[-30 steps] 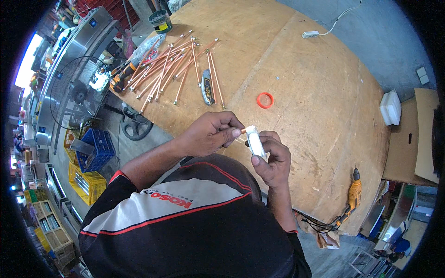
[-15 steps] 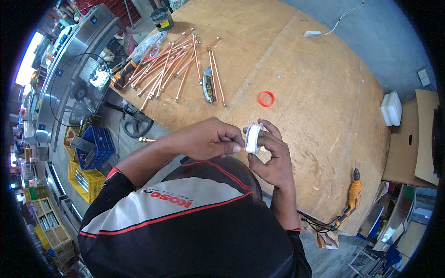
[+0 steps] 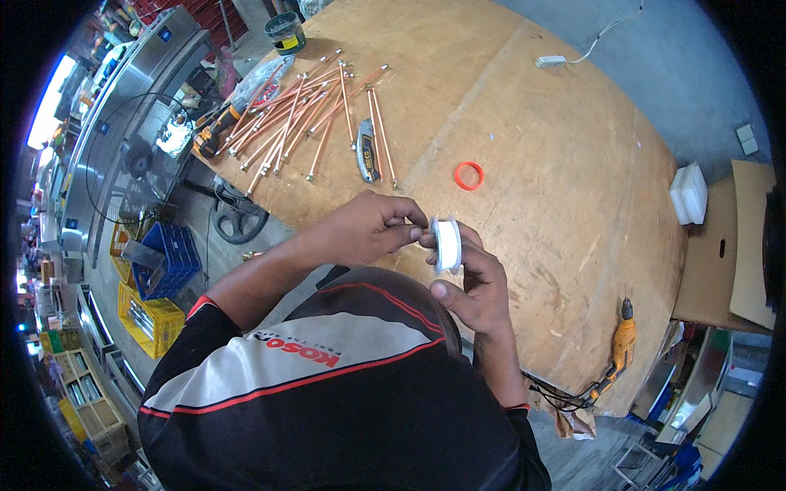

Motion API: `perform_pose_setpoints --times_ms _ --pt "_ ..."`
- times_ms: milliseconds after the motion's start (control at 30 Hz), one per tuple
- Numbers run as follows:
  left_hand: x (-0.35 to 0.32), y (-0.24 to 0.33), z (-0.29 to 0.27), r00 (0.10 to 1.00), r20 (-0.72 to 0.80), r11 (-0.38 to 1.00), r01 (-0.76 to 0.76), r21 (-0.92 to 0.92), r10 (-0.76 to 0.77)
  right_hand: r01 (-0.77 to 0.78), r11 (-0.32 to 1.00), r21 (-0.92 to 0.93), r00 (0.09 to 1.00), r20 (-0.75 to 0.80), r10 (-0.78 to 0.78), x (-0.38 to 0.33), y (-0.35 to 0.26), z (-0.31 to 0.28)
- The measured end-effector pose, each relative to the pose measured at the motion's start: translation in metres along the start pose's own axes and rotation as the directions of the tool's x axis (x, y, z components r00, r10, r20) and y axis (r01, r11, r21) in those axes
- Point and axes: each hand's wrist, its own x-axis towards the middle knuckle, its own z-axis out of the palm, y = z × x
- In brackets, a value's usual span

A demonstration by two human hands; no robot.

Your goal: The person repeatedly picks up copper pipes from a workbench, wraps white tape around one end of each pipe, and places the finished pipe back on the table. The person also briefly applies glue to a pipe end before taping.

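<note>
My left hand point(image 3: 378, 231) pinches the end of a thin copper tube close to a spool of white thread seal tape. Most of this tube is hidden behind my left forearm; its far end, with a brass fitting point(image 3: 251, 255), peeks out to the left. The tape spool point(image 3: 449, 245) stands on edge in my right hand point(image 3: 481, 286), whose fingers curl behind it while the thumb sits lower, near its rim. Beyond my hands, an orange plastic ring point(image 3: 458, 175) rests on the wooden table point(image 3: 557, 164).
Several copper tubes with brass ends point(image 3: 288, 127) are heaped at the table's far left, beside a utility knife point(image 3: 366, 151). One orange power tool point(image 3: 217, 131) lies by the heap, and a yellow drill point(image 3: 625, 344) at the right edge. A dark tub point(image 3: 286, 34) stands far left.
The spool has turned so more of its white tape faces me. My right thumb has moved down and away from the tube. The tube's far end shows less beside my left forearm.
</note>
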Motion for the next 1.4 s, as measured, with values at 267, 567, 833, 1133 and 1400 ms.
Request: perform_pose_setpoints --times_ms 267,567,833,1133,1400 --pt "-0.003 0.023 0.002 0.999 -0.002 0.992 0.052 0.113 -0.052 0.006 0.988 0.156 0.987 -0.157 0.019 -0.009 0.008 0.005" --pt "-0.004 0.012 0.009 0.952 -0.008 0.947 -0.303 0.109 0.306 -0.190 0.977 -0.093 0.929 -0.339 0.148 -0.004 0.023 0.018" --pt "-0.012 0.008 0.010 0.981 -0.034 0.980 -0.190 0.064 0.192 -0.251 0.945 -0.208 0.914 -0.372 0.161 0.000 0.020 0.026" --pt "-0.026 -0.001 0.008 0.988 0.082 0.975 -0.140 0.173 0.127 -0.166 0.817 -0.552 0.957 -0.289 -0.001 0.012 0.051 0.039" --pt "0.018 -0.011 -0.106 0.835 -0.533 0.940 -0.059 -0.336 -0.138 -0.617 0.762 -0.195 0.765 -0.372 0.525 0.024 0.165 0.025"
